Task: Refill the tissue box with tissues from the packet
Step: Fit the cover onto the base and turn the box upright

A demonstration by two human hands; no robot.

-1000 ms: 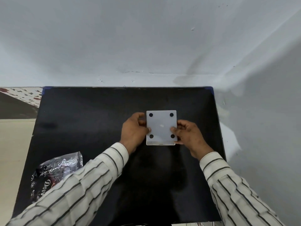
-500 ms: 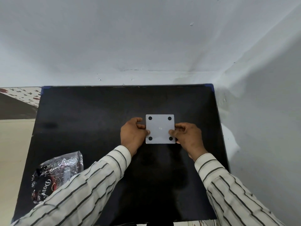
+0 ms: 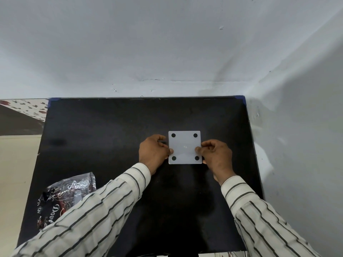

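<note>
A white square tissue box (image 3: pixel 184 147), turned so that its flat face with four black round feet points up, sits near the middle of the black table (image 3: pixel 104 138). My left hand (image 3: pixel 154 153) grips its left edge and my right hand (image 3: pixel 216 157) grips its right edge, thumbs on the upper face. The box's other sides are hidden. The tissue packet (image 3: pixel 61 199), shiny black and silver plastic with red print, lies at the table's front left, partly covered by my left sleeve.
The table is pushed into a corner, with a white wall (image 3: pixel 167 52) behind and another close on the right. A patterned floor strip (image 3: pixel 24 108) and a beige surface (image 3: pixel 14 182) show at the left.
Both hands have shifted slightly on the box's edges, and the box has moved a little on the table; the head view shifted too. The packet has not moved.
</note>
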